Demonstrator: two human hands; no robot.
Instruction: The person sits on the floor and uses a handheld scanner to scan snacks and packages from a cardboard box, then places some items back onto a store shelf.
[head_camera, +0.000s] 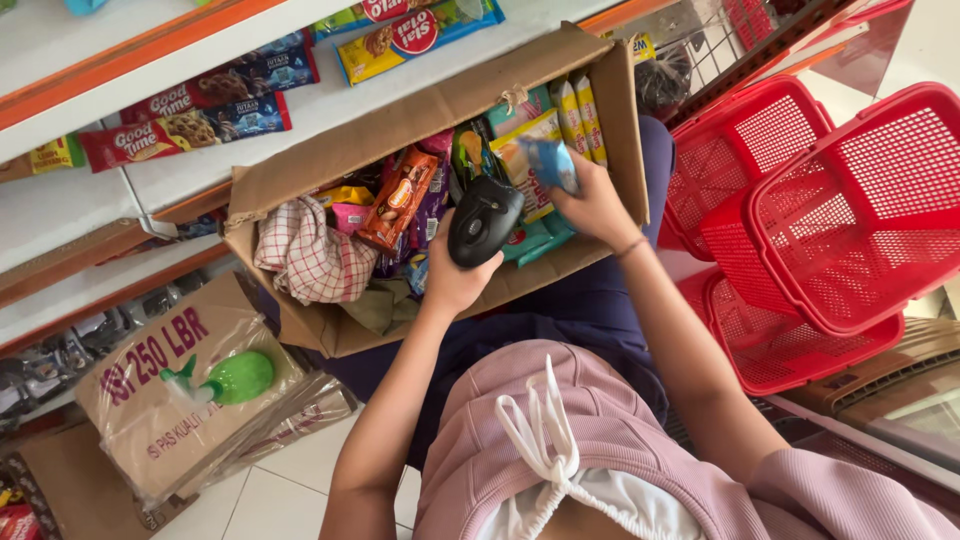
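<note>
Left hand (455, 285) wrapped around black scanner (484, 220), nose aimed at the box contents. Right hand (597, 205) pinching blue packet (552, 163), lifted just above the snacks in the cardboard box (430, 110) on the lap. Packet near scanner but off to its right, not in front of the window. Best to turn packet so barcode side faces scanner head, hold flat, no crinkle across the code. Keep packet clear of the other wrappers below to avoid a stray read. Barcode side not visible from here, so cannot tell which face is up. Checked cloth (305, 250) at box's left end, red baskets (840, 200) to the right, well clear.
</note>
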